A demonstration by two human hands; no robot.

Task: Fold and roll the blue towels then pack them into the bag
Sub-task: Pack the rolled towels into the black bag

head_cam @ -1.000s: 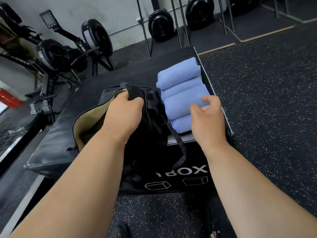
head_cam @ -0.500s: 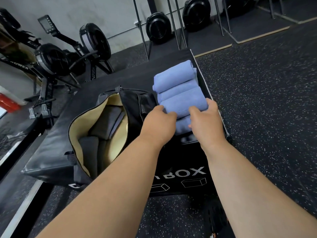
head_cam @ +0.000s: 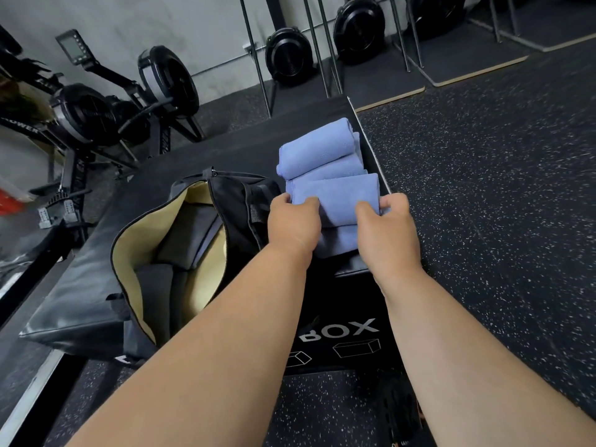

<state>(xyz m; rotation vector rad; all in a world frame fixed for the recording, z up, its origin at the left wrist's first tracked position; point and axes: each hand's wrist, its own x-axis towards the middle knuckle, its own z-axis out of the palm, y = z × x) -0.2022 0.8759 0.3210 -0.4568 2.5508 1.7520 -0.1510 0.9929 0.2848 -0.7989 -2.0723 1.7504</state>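
Several rolled blue towels point(head_cam: 317, 150) lie in a row on the right side of a black padded box point(head_cam: 338, 330). My left hand point(head_cam: 292, 222) grips the left end of one rolled blue towel point(head_cam: 338, 198) and my right hand point(head_cam: 385, 227) grips its right end. Another roll point(head_cam: 340, 241) lies partly hidden beneath my hands. Left of the towels, a black bag point(head_cam: 238, 201) with a tan lining stands unzipped, with grey folded items point(head_cam: 180, 243) inside.
Rowing machines point(head_cam: 106, 101) stand at the back left against the wall. Black fan units point(head_cam: 288, 58) and metal rack legs point(head_cam: 256, 50) line the far wall. Speckled rubber floor point(head_cam: 483, 188) spreads to the right. A black padded mat point(head_cam: 74, 304) lies under the bag.
My left hand let go of the bag's flap and moved right onto the towel. Both hands now hold the roll by its ends, and the bag's inside is uncovered.
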